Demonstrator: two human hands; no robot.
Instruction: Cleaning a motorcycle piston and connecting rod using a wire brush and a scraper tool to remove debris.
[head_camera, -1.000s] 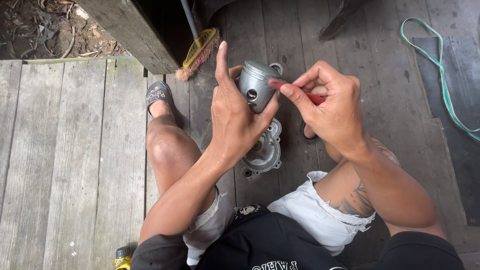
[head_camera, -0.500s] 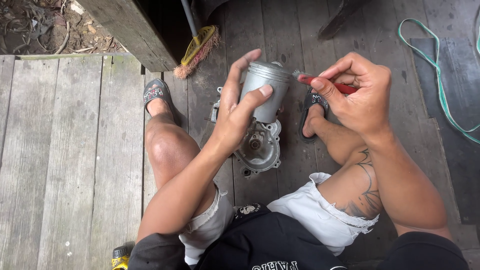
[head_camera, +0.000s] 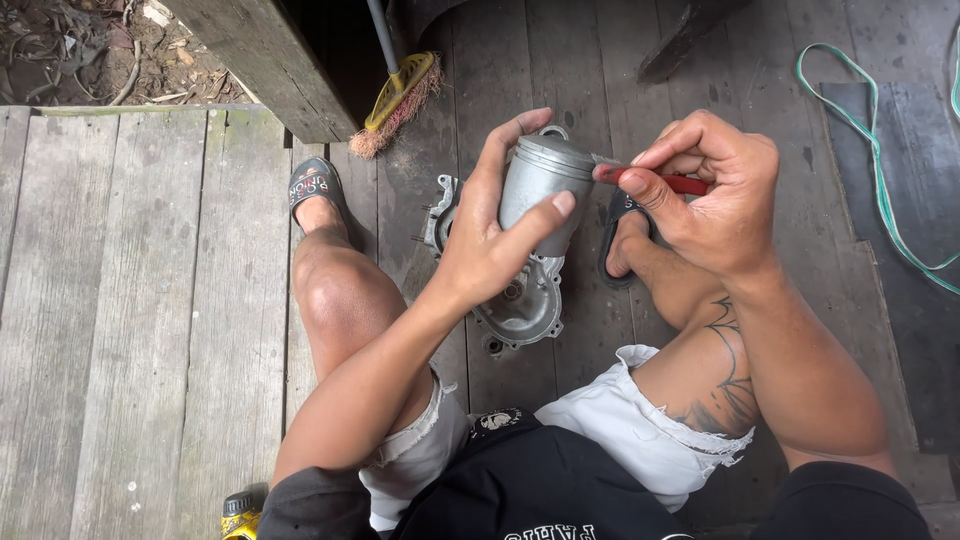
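Weathered grey plank floor (head_camera: 120, 300), thick wooden post (head_camera: 265, 60), dirt beyond, flat daylight.

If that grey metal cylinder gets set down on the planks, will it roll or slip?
The cylinder looks round and smooth-sided, so on its side it would probably roll. It seems rigid metal, likely heavy for its size. The left hand wraps it fully, suggesting a slick surface.

The left hand (head_camera: 490, 245) covered most of the grey metal cylinder's (head_camera: 545, 195) near side, and hid the upper part of the metal cover (head_camera: 520, 305) on the floor. The right hand (head_camera: 715, 195) concealed most of the red-handled tool (head_camera: 680, 184). At 12 o'clock the broom's (head_camera: 400, 100) handle ran off the frame; at 7 o'clock the yellow object (head_camera: 238, 518) was cropped.
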